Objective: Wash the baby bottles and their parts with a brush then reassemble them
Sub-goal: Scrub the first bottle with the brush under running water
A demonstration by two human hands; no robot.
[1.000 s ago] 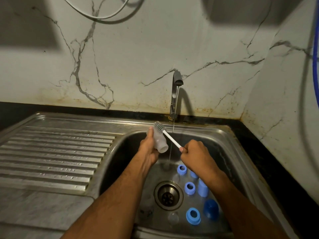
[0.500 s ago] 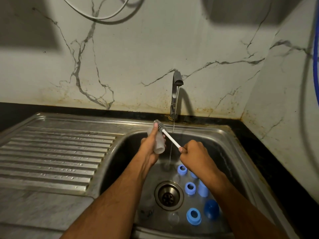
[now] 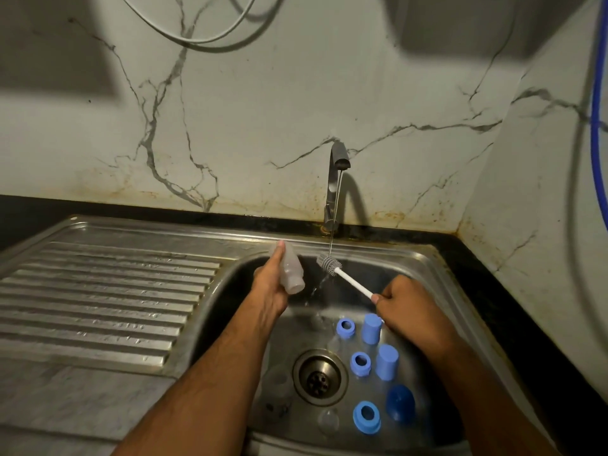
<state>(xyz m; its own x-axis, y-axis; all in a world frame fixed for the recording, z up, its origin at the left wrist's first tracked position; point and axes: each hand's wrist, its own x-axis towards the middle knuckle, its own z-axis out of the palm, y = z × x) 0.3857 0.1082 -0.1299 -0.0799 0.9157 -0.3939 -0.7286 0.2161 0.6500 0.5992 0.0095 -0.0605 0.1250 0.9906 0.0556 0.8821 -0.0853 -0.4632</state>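
My left hand (image 3: pixel 271 284) grips a clear baby bottle (image 3: pixel 291 269) over the sink, its open mouth tilted down toward me. My right hand (image 3: pixel 406 311) holds the white handle of a bottle brush (image 3: pixel 342 273). The grey bristle head sits under the thin water stream, apart from the bottle and to its right. On the sink floor lie several blue parts: rings (image 3: pixel 345 328), (image 3: pixel 360 363), (image 3: pixel 367 417), two light blue caps (image 3: pixel 371 328), (image 3: pixel 387 362) and a dark blue cap (image 3: pixel 400 403). A clear teat (image 3: pixel 328 421) lies near the front.
The tap (image 3: pixel 335 179) runs at the back of the steel sink (image 3: pixel 427 268). A drain (image 3: pixel 319 378) sits in the basin's middle. The ribbed drainboard (image 3: pixel 105 301) stretches to the left. Marble walls close the back and right; a blue hose (image 3: pixel 597 126) hangs at far right.
The brush has moved right, away from the bottle and under the water stream. My right hand shifted right. The bottle has tipped its mouth further down.
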